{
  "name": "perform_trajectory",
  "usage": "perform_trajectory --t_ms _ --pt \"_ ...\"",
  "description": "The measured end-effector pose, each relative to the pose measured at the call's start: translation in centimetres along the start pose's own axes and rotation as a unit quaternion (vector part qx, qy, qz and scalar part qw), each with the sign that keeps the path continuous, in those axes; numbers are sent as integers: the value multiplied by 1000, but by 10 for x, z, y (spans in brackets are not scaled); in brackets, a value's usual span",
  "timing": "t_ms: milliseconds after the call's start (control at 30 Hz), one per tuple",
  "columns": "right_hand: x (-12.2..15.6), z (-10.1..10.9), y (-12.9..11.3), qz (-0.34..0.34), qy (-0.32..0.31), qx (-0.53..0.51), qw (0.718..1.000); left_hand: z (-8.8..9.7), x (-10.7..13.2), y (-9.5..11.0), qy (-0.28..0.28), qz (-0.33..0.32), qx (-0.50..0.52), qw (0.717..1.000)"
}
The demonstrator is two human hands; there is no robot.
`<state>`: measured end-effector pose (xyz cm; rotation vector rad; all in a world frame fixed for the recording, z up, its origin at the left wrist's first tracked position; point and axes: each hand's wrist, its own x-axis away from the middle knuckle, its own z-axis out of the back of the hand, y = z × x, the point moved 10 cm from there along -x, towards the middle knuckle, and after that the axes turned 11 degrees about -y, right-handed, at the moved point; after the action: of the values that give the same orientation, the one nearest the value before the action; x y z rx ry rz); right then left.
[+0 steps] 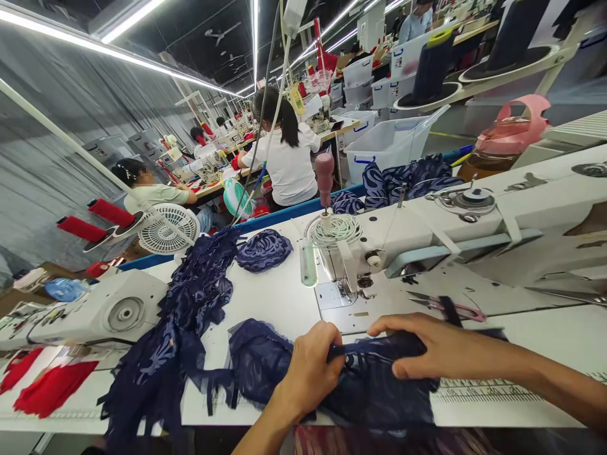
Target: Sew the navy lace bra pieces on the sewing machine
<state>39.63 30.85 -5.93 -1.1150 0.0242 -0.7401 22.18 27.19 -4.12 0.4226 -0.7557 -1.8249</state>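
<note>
Far left, there's red cloth (57,388) beside a neighbouring sewing machine (154,291), with red thread cones (111,213) and a white fan (169,229) above! Next comes a long heap of navy lace pieces (175,328), spilling over the front edge of the bench (279,297), and a small lace bundle (264,250) sits just beside it. Into the middle, and here's my left hand (315,360), fingers curled, thumb pressed in, pinching the upper edge of the navy lace cloth (379,395)! That cloth lies along the front of the bench, on the near side of my sewing machine (469,215) and apart from its needle. On to my right hand (417,344): thumb and fingers spread wide, the cloth's dark edge between them! Just behind it lie pink-handled scissors (467,312), and a printed ruler (478,390) runs below my right forearm.
</note>
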Motion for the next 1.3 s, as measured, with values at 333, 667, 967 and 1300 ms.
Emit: perform_trajectory --t_ms 333,667,967,1300 --pt "-4 2 6 14 27 -84 996 -18 0 -23 -18 57 216 975" --pt "-3 2 -2 12 46 -50 998 -20 -4 -21 -11 25 236 971" --pt "-9 -2 -1 1 32 -31 999 -4 0 -22 -49 -1 157 986" --pt "11 10 13 -13 53 -20 998 27 19 -38 -48 -26 10 998"
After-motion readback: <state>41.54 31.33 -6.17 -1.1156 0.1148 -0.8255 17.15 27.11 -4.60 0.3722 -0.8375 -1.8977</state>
